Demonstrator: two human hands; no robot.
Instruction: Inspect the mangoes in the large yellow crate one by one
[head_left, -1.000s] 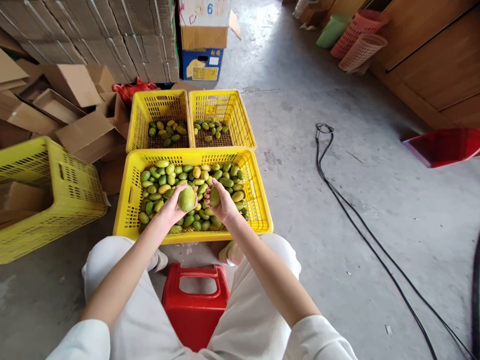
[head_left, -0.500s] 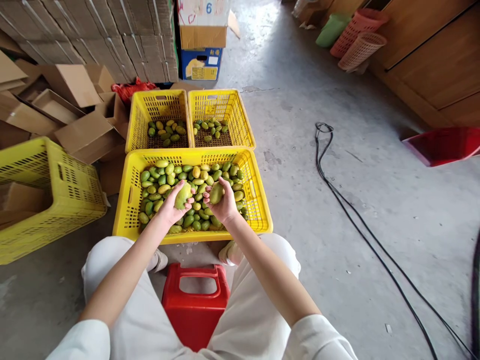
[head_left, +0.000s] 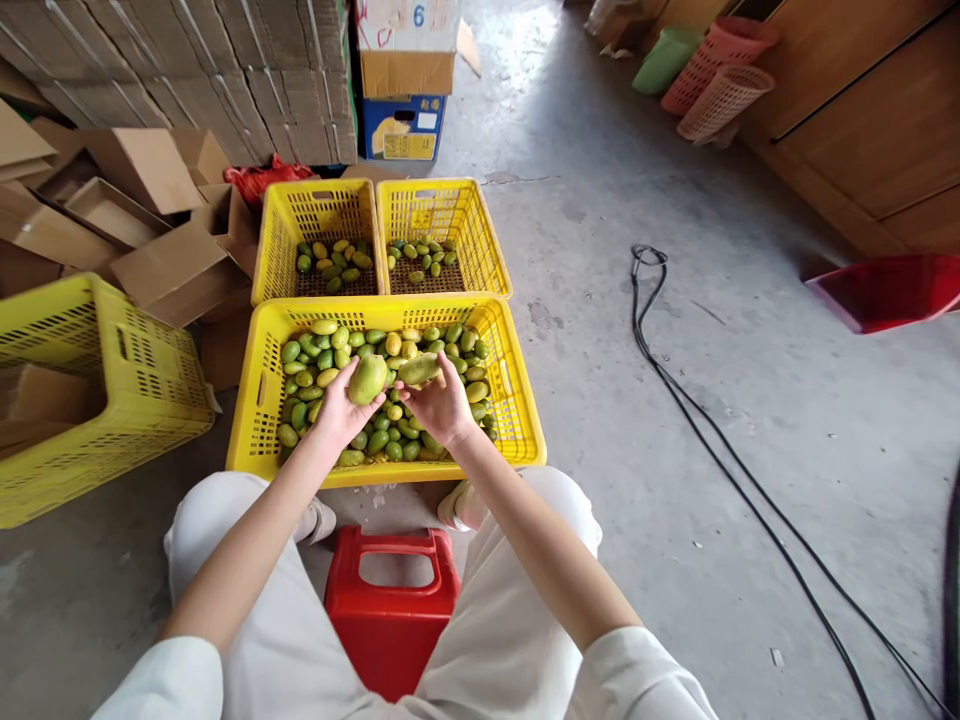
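Observation:
My left hand (head_left: 343, 412) is closed round a plump yellow-green mango (head_left: 368, 380), its upper side showing. Beside it, my right hand (head_left: 444, 408) grips a longer green mango (head_left: 419, 369), which lies sideways between thumb and fingers. Both hands are above a wide yellow crate (head_left: 244, 440), and the two fruits are close together without clearly touching. Several green and yellowish mangoes (head_left: 394, 440) cover the crate's bottom beneath my hands.
Behind stand a left yellow crate (head_left: 264, 240) and a right yellow crate (head_left: 480, 235), each with some mangoes. A tilted yellow crate (head_left: 150, 390) and cardboard boxes (head_left: 176, 270) lie leftward. A red stool (head_left: 390, 630) is between my legs; black cable (head_left: 697, 420) crosses the floor.
Both mangoes have been turned in my hands. The right one now lies lengthwise across my fingers, and the left one shows more of its rounded side. The crates have not moved.

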